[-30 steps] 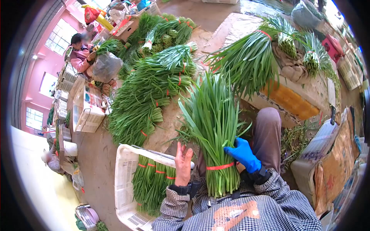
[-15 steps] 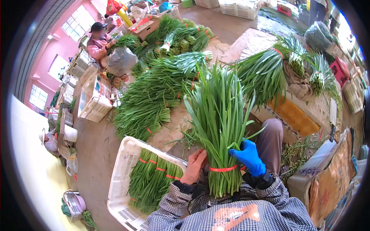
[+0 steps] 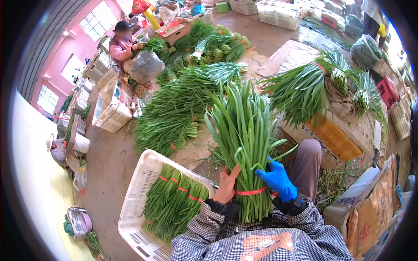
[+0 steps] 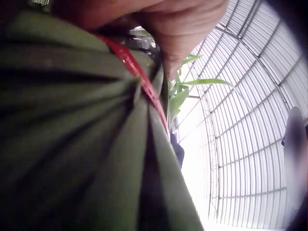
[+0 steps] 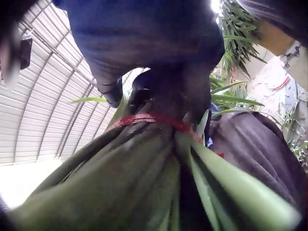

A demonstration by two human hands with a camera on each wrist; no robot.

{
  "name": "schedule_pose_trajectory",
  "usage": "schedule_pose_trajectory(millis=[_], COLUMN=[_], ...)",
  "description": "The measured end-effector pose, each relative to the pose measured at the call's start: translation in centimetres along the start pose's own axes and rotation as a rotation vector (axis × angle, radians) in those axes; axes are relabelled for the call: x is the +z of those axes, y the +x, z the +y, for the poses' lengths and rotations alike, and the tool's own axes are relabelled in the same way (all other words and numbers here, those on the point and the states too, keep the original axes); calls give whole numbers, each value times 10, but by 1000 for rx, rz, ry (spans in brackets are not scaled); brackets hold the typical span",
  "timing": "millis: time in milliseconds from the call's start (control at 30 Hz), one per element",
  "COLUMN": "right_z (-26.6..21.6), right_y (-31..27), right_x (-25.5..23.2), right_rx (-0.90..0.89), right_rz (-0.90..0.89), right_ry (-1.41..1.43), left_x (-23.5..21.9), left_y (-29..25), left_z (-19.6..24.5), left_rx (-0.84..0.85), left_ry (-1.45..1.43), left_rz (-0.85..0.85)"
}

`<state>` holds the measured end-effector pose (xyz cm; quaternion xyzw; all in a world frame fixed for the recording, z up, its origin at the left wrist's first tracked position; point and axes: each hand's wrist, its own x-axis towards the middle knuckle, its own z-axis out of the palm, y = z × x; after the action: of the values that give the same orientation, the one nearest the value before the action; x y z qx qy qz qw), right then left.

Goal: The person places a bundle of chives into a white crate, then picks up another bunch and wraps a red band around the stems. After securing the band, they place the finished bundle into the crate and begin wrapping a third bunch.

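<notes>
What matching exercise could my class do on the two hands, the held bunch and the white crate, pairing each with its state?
Column one:
1. left hand
2. right hand
3. held bunch
4. white crate

Column two:
A. bound with a red band
B. gloved in blue
C. contains other green bunches
D. bare

Right pairs: 1-D, 2-B, 3-A, 4-C.

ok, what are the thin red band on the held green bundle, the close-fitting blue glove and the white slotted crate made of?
Thin red band: perhaps plastic tape or rubber; glossy highlights in the left wrist view, type unclear.
Close-fitting blue glove: probably rubber or nitrile; smooth, evenly coloured surface.
White slotted crate: likely rigid moulded plastic, fairly matt; regular slots and rounded rim.
</notes>
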<state>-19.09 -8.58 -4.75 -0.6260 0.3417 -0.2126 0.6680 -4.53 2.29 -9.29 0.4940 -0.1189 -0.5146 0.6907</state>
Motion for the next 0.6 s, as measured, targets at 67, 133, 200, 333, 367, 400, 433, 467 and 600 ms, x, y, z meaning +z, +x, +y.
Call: schedule_pose_trajectory(millis=[67,133,200,333,367,400,433,467,600], right_z=[8,15,17,26,30,33,36,37,33], right_y=[2,6,12,19,20,21,21,22,23], right_x=[-4,-5,-2,-2,-1,-1,-2,-2,-1], right_rx=[-22,-38,-39,57,46,35,43,47,35], right_rz=[-2,-5,28,-4,9,22,22,30,53], right_ry=[16,40,-131,-22,-29,-35,-26,-37,-47], left_x=[4,7,9,-2,-11,-18,-20,-1,-27], left_y=[2,4,3,-1,-4,-9,-13,-20,-48], left_z=[-5,-7,-8,-11,-11,-3,3,23,51], left_rx=[-12,-31,6,73,64,65,66,164,353], left_ry=[-26,-47,-97,-16,-12,69,152,229,1088], left_rz=[15,36,63,82,87,32,-24,68,132])
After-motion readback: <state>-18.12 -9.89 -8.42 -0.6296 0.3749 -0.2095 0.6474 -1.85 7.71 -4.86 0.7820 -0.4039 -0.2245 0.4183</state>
